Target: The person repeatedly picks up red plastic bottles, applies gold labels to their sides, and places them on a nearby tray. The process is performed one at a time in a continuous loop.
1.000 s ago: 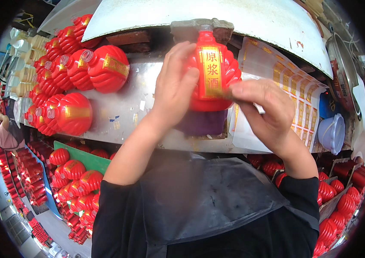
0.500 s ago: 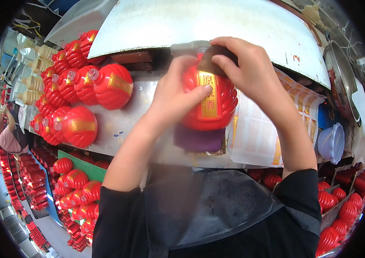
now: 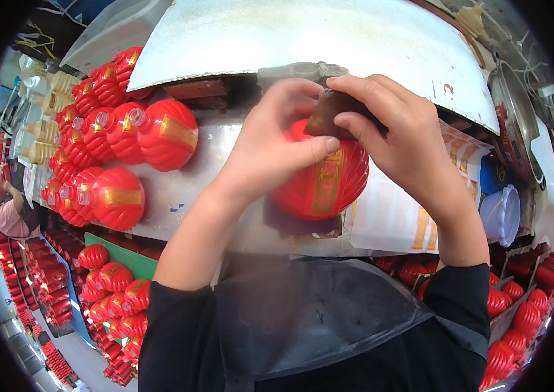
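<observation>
1. Red bottle (image 3: 319, 189) lies on the bench (image 3: 228, 225) in front of us, over a purple pad (image 3: 293, 224); compared with half a second ago, we see its body nearer to us, with its base reaching farther over the pad.
2. Its gold label (image 3: 326, 186) now sits slightly aslant, where before we saw it straighter and longer; the neck, partly in view then, is now hidden behind our hands.
3. Our left hand (image 3: 273, 140) holds the bottle by its shoulder: the thumb stretches across to the label's upper end, spread from the other fingers, which curl on the far left side, their tips partly hidden.
4. Our right hand (image 3: 404, 127) pinches a dark flat piece (image 3: 337, 116) between thumb and fingers, as before; the piece lies over the upper bottle, just beside our left thumb.
5. To the right we see a label sheet (image 3: 388, 225), near the bottle.
6. To the left, well apart, stand more red bottles (image 3: 169, 137).
</observation>
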The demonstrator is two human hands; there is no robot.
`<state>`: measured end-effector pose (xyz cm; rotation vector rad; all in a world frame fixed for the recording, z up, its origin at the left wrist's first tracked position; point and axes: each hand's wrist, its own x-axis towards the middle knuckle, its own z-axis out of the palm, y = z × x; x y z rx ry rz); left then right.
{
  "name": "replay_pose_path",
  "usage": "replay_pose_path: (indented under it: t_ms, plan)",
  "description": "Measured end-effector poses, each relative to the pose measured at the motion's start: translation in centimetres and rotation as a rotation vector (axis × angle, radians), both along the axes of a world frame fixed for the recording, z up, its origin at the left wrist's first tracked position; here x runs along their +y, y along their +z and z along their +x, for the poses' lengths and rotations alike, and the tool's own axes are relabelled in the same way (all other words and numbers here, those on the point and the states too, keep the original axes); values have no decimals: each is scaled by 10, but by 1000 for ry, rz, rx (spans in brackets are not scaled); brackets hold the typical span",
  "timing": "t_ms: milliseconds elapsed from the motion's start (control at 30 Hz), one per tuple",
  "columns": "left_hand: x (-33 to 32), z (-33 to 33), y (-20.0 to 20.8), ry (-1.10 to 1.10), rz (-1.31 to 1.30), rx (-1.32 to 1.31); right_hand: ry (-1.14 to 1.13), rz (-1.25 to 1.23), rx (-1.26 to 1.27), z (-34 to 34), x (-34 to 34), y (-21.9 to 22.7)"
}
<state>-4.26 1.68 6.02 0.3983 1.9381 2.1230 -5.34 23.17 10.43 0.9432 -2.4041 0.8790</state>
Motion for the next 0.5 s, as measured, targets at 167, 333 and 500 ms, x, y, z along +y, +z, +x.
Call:
replay_pose_path:
  t_ms: [167, 333, 500]
  plan:
    - [5, -1, -10, 54, 52, 16, -56, -97, 126, 28, 7, 3]
    - [4, 0, -16, 96, 32, -33, 94, 68, 25, 62, -12, 5]
    - [4, 8, -9, 83, 169, -85, -76, 42, 109, 26, -12, 3]
